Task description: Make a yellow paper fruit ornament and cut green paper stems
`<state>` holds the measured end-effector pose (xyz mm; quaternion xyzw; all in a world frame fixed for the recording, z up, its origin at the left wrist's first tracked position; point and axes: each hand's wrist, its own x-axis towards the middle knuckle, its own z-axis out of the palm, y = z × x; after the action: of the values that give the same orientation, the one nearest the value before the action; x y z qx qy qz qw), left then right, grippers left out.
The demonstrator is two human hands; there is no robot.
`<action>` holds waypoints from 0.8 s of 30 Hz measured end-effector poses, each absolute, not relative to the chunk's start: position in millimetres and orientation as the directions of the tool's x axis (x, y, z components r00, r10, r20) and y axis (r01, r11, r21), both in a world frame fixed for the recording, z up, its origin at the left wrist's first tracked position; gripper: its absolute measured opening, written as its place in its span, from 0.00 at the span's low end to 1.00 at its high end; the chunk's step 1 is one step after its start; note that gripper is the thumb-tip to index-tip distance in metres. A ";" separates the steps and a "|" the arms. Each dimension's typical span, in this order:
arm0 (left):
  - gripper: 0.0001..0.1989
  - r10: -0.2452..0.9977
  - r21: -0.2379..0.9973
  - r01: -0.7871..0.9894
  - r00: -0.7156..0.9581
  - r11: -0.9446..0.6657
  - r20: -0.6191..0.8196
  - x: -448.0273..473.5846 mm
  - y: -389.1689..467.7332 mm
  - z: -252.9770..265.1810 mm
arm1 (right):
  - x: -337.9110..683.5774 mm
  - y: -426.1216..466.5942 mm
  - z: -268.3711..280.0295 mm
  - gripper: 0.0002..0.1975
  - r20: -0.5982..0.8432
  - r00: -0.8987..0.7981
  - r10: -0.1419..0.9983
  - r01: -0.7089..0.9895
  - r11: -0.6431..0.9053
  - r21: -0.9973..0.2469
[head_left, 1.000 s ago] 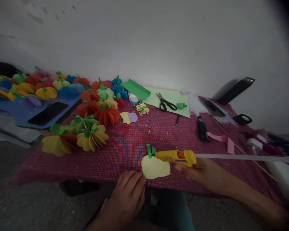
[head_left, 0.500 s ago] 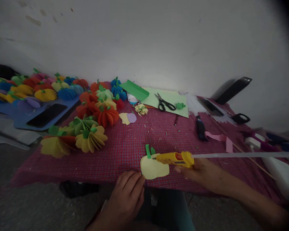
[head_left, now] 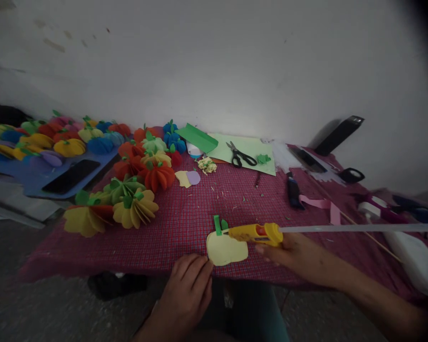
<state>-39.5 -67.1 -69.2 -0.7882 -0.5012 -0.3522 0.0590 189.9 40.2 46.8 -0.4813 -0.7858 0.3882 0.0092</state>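
Observation:
A yellow hot glue gun (head_left: 255, 233) is in my right hand (head_left: 292, 254), with a long clear glue stick (head_left: 360, 228) sticking out of its back. Its nozzle points left, at the top edge of a pale yellow paper pumpkin cutout (head_left: 226, 251) lying near the table's front edge. A green paper stem strip (head_left: 217, 225) and a small green paper leaf (head_left: 224, 223) stand at the cutout's top. My left hand (head_left: 190, 282) is closed at the cutout's lower left corner, its fingertips gripping the edge there. Whether glue is coming out is too small to tell.
Finished paper pumpkins (head_left: 135, 209) crowd the left side, near a black phone (head_left: 71, 176). Black-handled scissors (head_left: 240, 156) rest on light green paper at the back. A pink ribbon (head_left: 319, 203), a tape roll (head_left: 352, 175) and a thin stick lie on the right.
The whole view has shifted slightly. Both hands keep nearly the same place against the cutout, and the glue gun's nozzle is still at its top edge.

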 end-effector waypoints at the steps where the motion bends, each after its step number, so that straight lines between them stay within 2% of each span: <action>1: 0.13 0.750 0.264 0.830 0.250 -0.492 0.613 -39.5 -67.3 -69.4 | 188.6 40.9 44.5 0.18 -0.369 -0.538 0.758 0.752 0.233 -0.617; 8: 0.13 0.761 0.273 0.828 0.254 -0.490 0.597 -39.5 -68.5 -67.8 | 194.9 37.6 48.4 0.17 -0.399 -0.568 0.720 0.729 0.214 -0.651; 13: 0.13 0.770 0.252 0.844 0.259 -0.474 0.583 -39.4 -69.0 -64.5 | 227.2 22.8 73.4 0.15 -0.460 -0.539 0.706 0.712 0.089 -0.696; 17: 0.15 0.773 0.228 0.849 0.281 -0.476 0.568 -40.3 -70.9 -65.9 | 251.6 16.9 80.4 0.19 -0.323 -0.513 0.796 0.613 0.076 -0.786; 19: 0.16 0.781 0.227 0.852 0.284 -0.472 0.556 -42.0 -71.7 -67.6 | 258.7 18.7 76.6 0.20 -0.246 -0.478 0.843 0.610 0.117 -0.784; 21: 0.17 0.790 0.239 0.860 0.259 -0.450 0.556 -45.0 -72.0 -69.0 | 263.6 23.5 69.4 0.20 -0.158 -0.420 0.894 0.651 0.175 -0.739; 24: 0.19 0.795 0.258 0.873 0.208 -0.413 0.570 -51.0 -71.4 -69.4 | 271.0 35.4 55.4 0.16 0.012 -0.340 0.940 0.748 0.278 -0.603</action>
<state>-51.0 -71.4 -69.4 -0.7747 -0.5382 -0.3264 0.0601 271.0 35.4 55.4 -0.5431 -0.7770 0.2571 0.1875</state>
